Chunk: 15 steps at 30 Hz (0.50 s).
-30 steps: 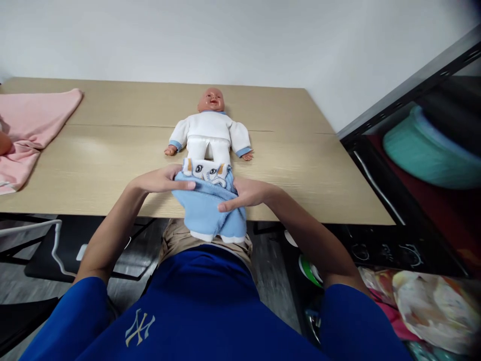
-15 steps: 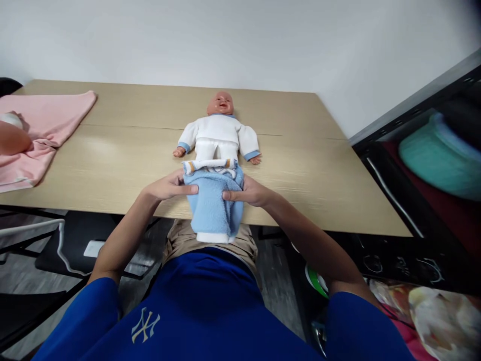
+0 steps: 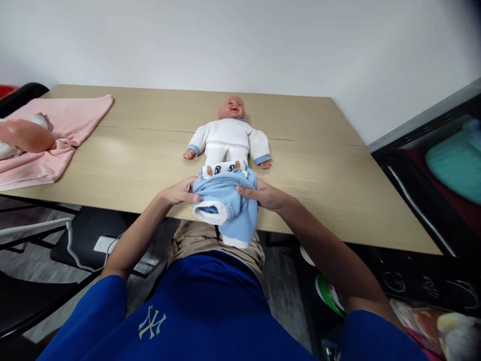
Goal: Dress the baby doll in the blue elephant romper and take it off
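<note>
A baby doll (image 3: 228, 133) in a white top with blue cuffs and white trousers lies on its back, head toward the wall. Over its lower legs, at the table's front edge, I hold light blue fleecy baby pants (image 3: 242, 220) with white cuffs and a printed white band. My left hand (image 3: 182, 192) is closed on the left side of the pants, thumb on top, near a cuff opening that faces me. Closed on the opposite side is my right hand (image 3: 265, 194), its thumb pressing the fabric. The doll's feet are hidden by the pants.
On the wooden table (image 3: 150, 155), a pink cloth (image 3: 84, 113) at the left bears another doll (image 3: 30, 135), partly cut off. A black rack (image 3: 413, 195) with a teal item (image 3: 456, 163) stands at the right. A black chair (image 3: 86, 240) is below the table.
The left leg of the blue pants has been gathered upward, so its cuff opening now shows. Both hands still grip the sides. The view has shifted slightly left.
</note>
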### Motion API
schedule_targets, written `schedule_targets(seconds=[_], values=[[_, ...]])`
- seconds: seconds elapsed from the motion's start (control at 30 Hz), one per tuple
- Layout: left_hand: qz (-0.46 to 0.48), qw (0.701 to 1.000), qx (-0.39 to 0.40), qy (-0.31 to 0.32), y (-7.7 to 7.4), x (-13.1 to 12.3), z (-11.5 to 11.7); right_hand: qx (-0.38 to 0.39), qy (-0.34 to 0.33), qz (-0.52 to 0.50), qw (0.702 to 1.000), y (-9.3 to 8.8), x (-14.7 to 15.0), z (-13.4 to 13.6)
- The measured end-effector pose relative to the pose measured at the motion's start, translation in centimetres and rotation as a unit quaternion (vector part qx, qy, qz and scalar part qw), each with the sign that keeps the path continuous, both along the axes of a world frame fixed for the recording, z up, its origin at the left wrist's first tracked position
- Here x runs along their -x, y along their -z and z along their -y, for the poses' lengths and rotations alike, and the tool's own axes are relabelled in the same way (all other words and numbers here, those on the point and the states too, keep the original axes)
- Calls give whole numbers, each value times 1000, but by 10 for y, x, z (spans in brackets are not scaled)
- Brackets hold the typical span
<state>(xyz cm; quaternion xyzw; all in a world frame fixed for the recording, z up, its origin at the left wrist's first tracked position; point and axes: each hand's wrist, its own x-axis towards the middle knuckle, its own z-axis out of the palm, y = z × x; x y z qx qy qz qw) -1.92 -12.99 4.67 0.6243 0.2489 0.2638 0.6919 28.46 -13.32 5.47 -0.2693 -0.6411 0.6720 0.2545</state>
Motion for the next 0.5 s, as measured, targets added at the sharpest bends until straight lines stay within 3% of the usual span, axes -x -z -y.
schedule_targets(seconds=[0.13,0.23,0.37,0.5], values=[[19,998,1,-54,12,-1,3,-11,-26,18,999,-1,5,1],[25,998,1,-60,16,-7,8,-26,-40,-14,999,-4,8,1],[-3,994,-2,-106,7,-11,21,-25,-29,-41,998,-9,14,7],[-73,986,-54,-138,-7,-13,38,-40,38,10,998,-12,25,19]])
